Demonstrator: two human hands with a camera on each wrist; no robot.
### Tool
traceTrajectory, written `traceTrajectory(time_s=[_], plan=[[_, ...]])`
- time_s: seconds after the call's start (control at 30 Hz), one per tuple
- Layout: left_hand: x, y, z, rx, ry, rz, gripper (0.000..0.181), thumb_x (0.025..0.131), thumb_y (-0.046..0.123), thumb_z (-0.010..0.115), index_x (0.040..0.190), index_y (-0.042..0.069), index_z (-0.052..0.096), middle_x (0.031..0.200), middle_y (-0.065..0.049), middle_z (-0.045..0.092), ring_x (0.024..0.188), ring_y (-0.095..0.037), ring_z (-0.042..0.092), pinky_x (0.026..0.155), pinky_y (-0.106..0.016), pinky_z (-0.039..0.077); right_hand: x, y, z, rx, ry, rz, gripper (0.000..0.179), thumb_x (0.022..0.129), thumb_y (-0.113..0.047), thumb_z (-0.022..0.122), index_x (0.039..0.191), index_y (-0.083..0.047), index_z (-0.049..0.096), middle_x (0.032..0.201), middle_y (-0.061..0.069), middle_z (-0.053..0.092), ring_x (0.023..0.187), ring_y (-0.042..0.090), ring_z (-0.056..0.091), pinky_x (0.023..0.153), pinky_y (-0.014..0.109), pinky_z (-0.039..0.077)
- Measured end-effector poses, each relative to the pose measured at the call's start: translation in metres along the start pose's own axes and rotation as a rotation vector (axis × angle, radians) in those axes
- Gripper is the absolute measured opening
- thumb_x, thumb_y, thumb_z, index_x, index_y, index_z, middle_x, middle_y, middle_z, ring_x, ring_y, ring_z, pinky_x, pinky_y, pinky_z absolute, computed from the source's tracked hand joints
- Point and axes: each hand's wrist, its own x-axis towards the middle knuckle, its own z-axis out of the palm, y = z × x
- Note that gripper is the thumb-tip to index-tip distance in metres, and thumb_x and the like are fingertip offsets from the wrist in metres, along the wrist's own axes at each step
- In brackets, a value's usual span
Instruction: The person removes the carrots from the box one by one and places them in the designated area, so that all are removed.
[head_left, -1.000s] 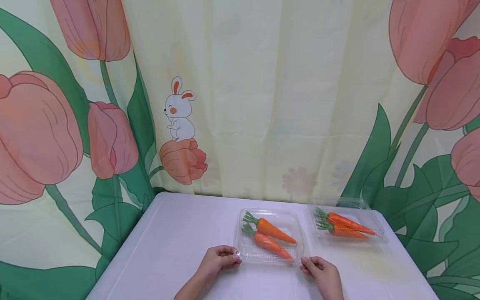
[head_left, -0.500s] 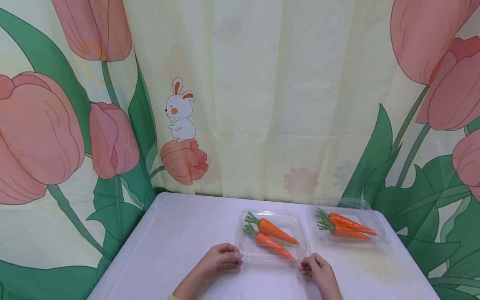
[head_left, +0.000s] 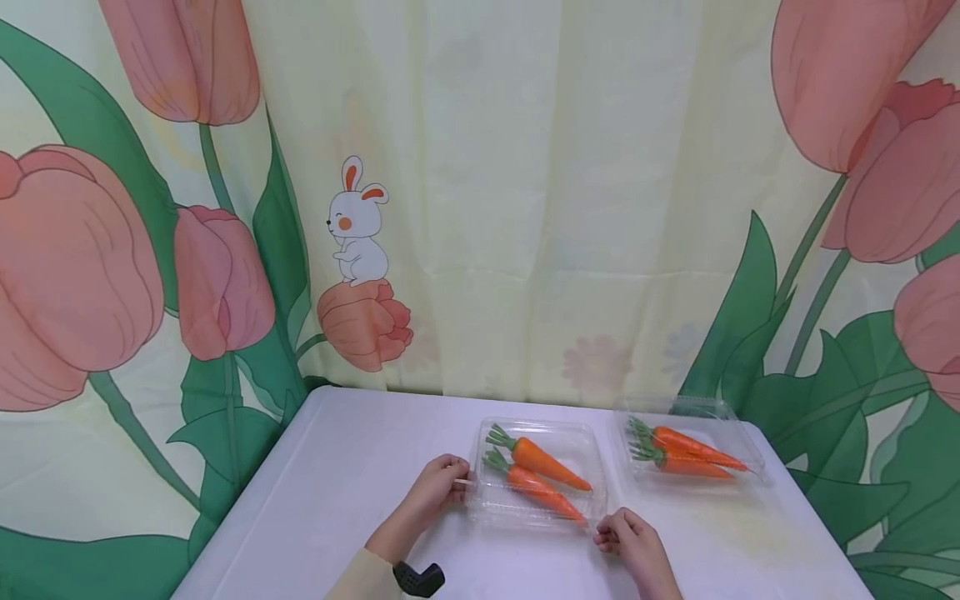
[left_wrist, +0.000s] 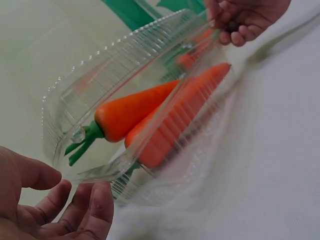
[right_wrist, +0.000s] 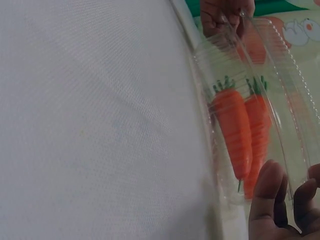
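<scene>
A clear plastic clamshell container (head_left: 555,429) with two orange carrots (head_left: 551,462) inside lies in front of me. Their green tops point left. In both wrist views its two ridged rims stand slightly apart. My left hand (head_left: 442,483) is at the container's left edge, thumb and fingers curled about the rim; the left wrist view puts the left fingertips (left_wrist: 102,192) right at the corner lip. At the near right corner, my right hand (head_left: 630,533) pinches the rim between thumb and fingers; the right wrist view shows the right thumb (right_wrist: 270,177) against this edge.
A second clear container (head_left: 742,442) with more carrots (head_left: 690,454) stands to the right, its lid raised at the back. Both rest on a white-covered table (head_left: 337,492). Behind hangs a curtain (head_left: 480,208) printed with tulips and a rabbit.
My left hand has moved up from the near left corner along the container's left edge. The right hand stays by the near right corner. The carrots lie as before.
</scene>
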Motion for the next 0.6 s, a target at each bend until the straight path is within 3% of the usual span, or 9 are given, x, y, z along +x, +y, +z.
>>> traceTrajectory(time_s=[0.2, 0.37, 0.5, 0.6], plan=[[0.0081, 0.0023, 0.0050, -0.025, 0.028, 0.001, 0.034, 0.098, 0.011, 0.062, 0.127, -0.005, 0.054, 0.107, -0.013, 0.063, 0.084, -0.017, 0.062, 0.070, -0.025, 0.054, -0.0011, 0.0003, 0.0006, -0.030, 0.012, -0.001, 0.029, 0.101, -0.012, 0.043, 0.094, 0.005, 0.065, 0.084, 0.008, 0.069, 0.076, 0.015, 0.065, 0.069, 0.031, 0.059], [0.0092, -0.0008, 0.0047, -0.041, 0.042, -0.007, 0.045, 0.095, 0.004, 0.060, 0.139, -0.003, 0.051, 0.109, -0.013, 0.065, 0.086, -0.019, 0.060, 0.070, -0.026, 0.053, -0.0028, -0.0005, -0.0002, -0.048, 0.002, -0.023, 0.027, 0.102, -0.013, 0.046, 0.089, 0.003, 0.063, 0.086, 0.008, 0.068, 0.077, 0.016, 0.066, 0.070, 0.032, 0.060], [0.0097, -0.0031, 0.0041, -0.054, 0.041, -0.003, 0.049, 0.095, 0.000, 0.058, 0.144, 0.000, 0.051, 0.108, -0.012, 0.065, 0.087, -0.019, 0.061, 0.071, -0.027, 0.054, -0.0025, 0.0010, -0.0034, -0.171, 0.035, -0.059, 0.026, 0.102, -0.020, 0.054, 0.083, -0.004, 0.055, 0.088, 0.008, 0.070, 0.077, 0.016, 0.066, 0.068, 0.033, 0.056], [0.0095, -0.0042, 0.0041, -0.057, 0.042, -0.005, 0.050, 0.095, 0.001, 0.059, 0.144, 0.002, 0.052, 0.107, -0.011, 0.065, 0.087, -0.020, 0.061, 0.071, -0.027, 0.054, -0.0020, 0.0024, -0.0057, -0.258, 0.079, -0.118, 0.024, 0.099, -0.023, 0.062, 0.095, -0.001, 0.052, 0.103, 0.016, 0.066, 0.087, 0.023, 0.067, 0.070, 0.032, 0.052]])
